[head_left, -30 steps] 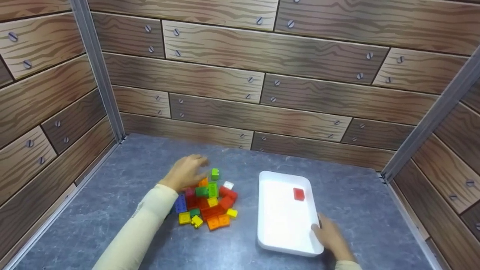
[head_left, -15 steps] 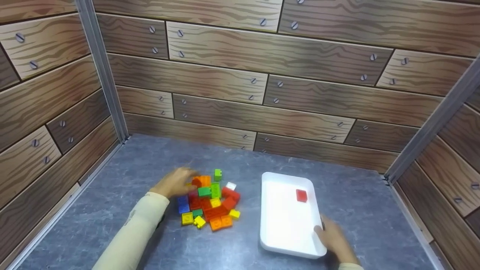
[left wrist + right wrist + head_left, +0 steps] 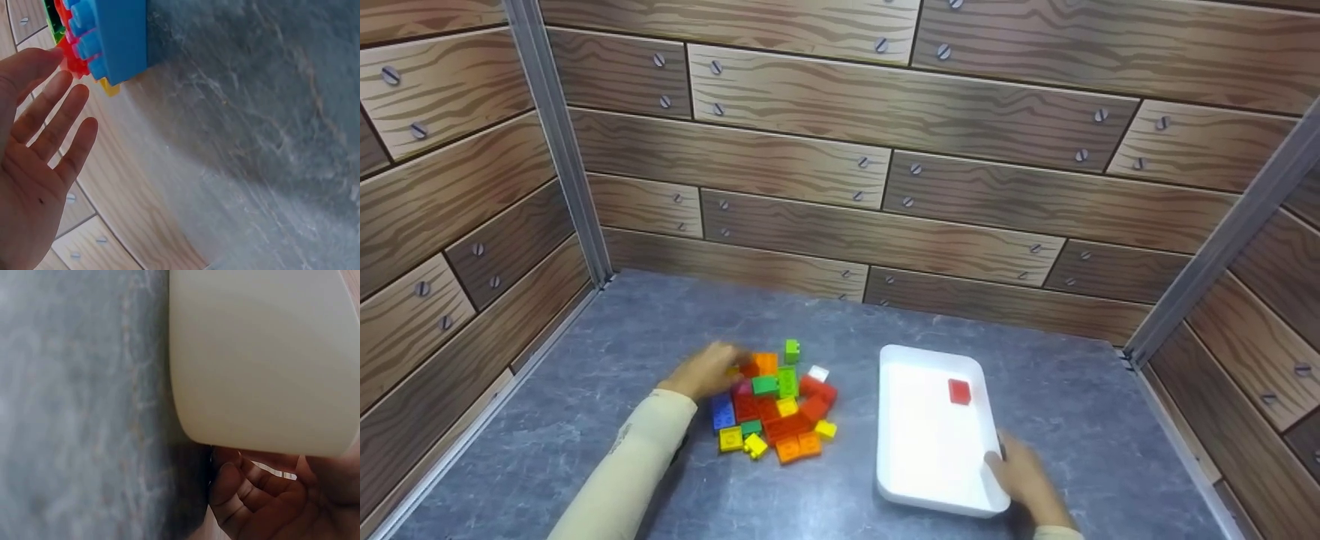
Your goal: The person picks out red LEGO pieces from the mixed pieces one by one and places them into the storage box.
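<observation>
In the head view my left hand [image 3: 709, 369] is at the back left of a pile of toy building bricks [image 3: 765, 385], fingertips right at a red brick [image 3: 749, 370] beside an orange one. The left wrist view shows its fingers loosely extended, the thumb tip overlapping red plastic behind a large blue brick [image 3: 121, 42]; the index finger is mostly hidden. My right hand [image 3: 1020, 469] grips the white tray [image 3: 887, 450] by its near right side, thumb over the rim and fingers [image 3: 259, 506] curled outside the wall. One flat red brick [image 3: 959, 391] lies in the tray.
Bricks in red, orange, yellow, green and blue lie close together on the grey marbled table [image 3: 660, 300]. A lime green brick [image 3: 793, 350] stands apart behind the pile, and a white brick [image 3: 818, 373] is at its right. Wood-patterned walls [image 3: 780, 172] enclose the table.
My left hand has come down and back toward the pile's left edge, to the red brick. The right hand keeps its grip on the tray. The head view shifts slightly.
</observation>
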A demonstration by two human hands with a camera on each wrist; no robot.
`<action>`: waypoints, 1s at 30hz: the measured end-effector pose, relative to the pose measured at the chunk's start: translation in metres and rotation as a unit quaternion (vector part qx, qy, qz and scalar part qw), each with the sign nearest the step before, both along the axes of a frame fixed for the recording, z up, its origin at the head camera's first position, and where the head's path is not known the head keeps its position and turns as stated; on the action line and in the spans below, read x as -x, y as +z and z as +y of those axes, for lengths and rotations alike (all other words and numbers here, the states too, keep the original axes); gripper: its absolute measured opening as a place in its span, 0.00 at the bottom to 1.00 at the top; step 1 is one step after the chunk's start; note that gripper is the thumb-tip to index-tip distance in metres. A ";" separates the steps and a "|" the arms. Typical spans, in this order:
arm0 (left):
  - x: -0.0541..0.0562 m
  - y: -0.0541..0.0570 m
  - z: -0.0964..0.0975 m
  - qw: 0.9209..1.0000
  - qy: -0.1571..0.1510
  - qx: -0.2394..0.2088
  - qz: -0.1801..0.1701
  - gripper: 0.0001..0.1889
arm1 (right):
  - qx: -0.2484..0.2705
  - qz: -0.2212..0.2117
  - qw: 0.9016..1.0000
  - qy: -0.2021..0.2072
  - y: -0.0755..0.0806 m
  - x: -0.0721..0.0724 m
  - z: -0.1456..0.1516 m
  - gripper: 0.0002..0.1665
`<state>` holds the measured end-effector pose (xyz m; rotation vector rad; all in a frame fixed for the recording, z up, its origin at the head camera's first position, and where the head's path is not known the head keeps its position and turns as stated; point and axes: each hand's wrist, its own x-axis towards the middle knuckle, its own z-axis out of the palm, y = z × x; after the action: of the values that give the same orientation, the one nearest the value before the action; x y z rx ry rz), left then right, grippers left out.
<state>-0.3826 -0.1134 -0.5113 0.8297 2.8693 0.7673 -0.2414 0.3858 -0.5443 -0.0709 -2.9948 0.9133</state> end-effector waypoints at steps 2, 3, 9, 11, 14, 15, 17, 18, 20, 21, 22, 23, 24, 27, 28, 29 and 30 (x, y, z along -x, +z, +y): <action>0.000 -0.001 0.001 1.000 0.013 0.004 0.005 0.16 | 0.001 -0.001 1.000 0.001 0.001 0.000 -0.001 0.30; 0.000 -0.001 0.001 1.000 0.018 0.007 0.010 0.16 | -0.002 -0.004 1.000 -0.001 0.002 0.000 -0.001 0.30; 0.002 -0.004 0.004 0.998 0.047 0.032 0.038 0.15 | -0.016 -0.005 1.000 -0.009 0.004 0.000 -0.003 0.29; 0.003 -0.006 0.004 0.997 0.054 0.034 0.040 0.15 | -0.017 -0.009 1.000 -0.013 0.004 0.000 -0.003 0.29; 0.003 -0.007 0.005 0.997 0.064 0.037 0.039 0.16 | -0.014 -0.015 1.000 -0.017 0.005 0.000 -0.003 0.29; 0.004 -0.007 0.005 0.996 0.066 0.039 0.037 0.16 | -0.012 -0.014 1.000 -0.017 0.005 0.000 -0.004 0.29; 0.004 -0.007 0.006 0.996 0.070 0.042 0.034 0.17 | -0.009 -0.007 1.000 -0.015 0.005 0.000 -0.003 0.28; 0.004 -0.007 0.007 0.996 0.073 0.044 0.032 0.18 | -0.009 -0.006 1.000 -0.015 0.005 0.000 -0.003 0.28; 0.004 -0.006 0.007 0.996 0.077 0.046 0.026 0.19 | -0.009 -0.004 1.000 -0.014 0.005 0.000 -0.002 0.29; 0.004 -0.006 0.007 0.996 0.080 0.046 0.022 0.19 | -0.010 -0.006 1.000 -0.015 0.005 0.000 -0.002 0.29; 0.004 -0.006 0.007 0.996 0.082 0.042 0.017 0.20 | -0.010 -0.008 1.000 -0.015 0.005 0.000 -0.002 0.29; 0.004 -0.006 0.007 0.996 0.084 0.038 0.012 0.20 | -0.012 -0.012 1.000 -0.016 0.005 0.000 -0.002 0.29; 0.004 -0.006 0.007 0.996 0.086 0.033 0.006 0.20 | -0.012 -0.017 1.000 -0.018 0.005 0.000 -0.002 0.30; 0.004 -0.006 0.006 0.996 0.093 0.010 -0.010 0.19 | -0.015 -0.031 0.999 -0.024 0.005 0.001 -0.002 0.31; 0.004 -0.006 0.005 0.996 0.094 0.000 -0.012 0.18 | -0.015 -0.034 0.999 -0.025 0.004 0.001 -0.002 0.31; 0.004 -0.006 0.005 0.996 0.093 -0.008 -0.010 0.18 | -0.015 -0.038 0.999 -0.028 0.004 0.001 -0.002 0.31; 0.003 -0.006 0.004 0.996 0.092 -0.017 -0.006 0.17 | -0.015 -0.042 0.999 -0.030 0.004 0.001 -0.002 0.32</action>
<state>-0.3861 -0.1089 -0.5169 0.5657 2.9608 0.8385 -0.2423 0.3834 -0.5405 -0.2029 -3.0640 0.8817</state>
